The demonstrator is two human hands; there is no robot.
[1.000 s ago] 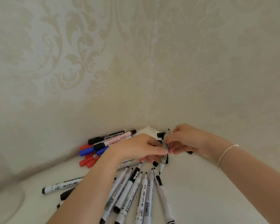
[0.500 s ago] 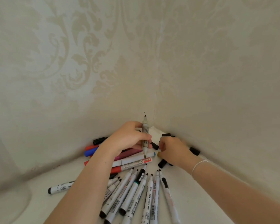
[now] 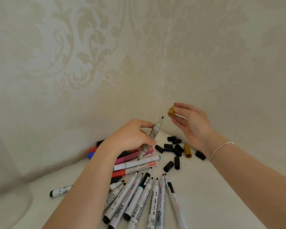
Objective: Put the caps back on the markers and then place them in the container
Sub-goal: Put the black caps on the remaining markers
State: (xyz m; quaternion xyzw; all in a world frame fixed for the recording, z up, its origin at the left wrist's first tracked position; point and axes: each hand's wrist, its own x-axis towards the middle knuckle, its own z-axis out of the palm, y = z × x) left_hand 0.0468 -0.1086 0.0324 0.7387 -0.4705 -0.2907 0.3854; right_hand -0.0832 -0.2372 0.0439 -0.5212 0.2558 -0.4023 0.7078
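Note:
My left hand [image 3: 132, 138] grips a double-ended white marker [image 3: 153, 135] tilted upright, its dark tip bare at the top. My right hand [image 3: 191, 124] is raised to the right of that tip and pinches a brown cap [image 3: 171, 111] between thumb and fingertips. A second brown cap [image 3: 187, 150] lies among several loose black caps [image 3: 173, 150] in the corner. Several uncapped white markers [image 3: 139, 200] fan out on the white surface near me. Red, blue and pink markers [image 3: 130, 158] lie under my left wrist.
Two patterned cream walls meet in a corner just behind the caps. A clear glass container [image 3: 5, 187] stands at the far left edge, only partly in view. One capped white marker [image 3: 60, 191] lies apart to the left of my left forearm.
My right hand has lifted from the cap pile with a brown cap pinched in it. My left hand has tilted the marker to the right, towards the cap.

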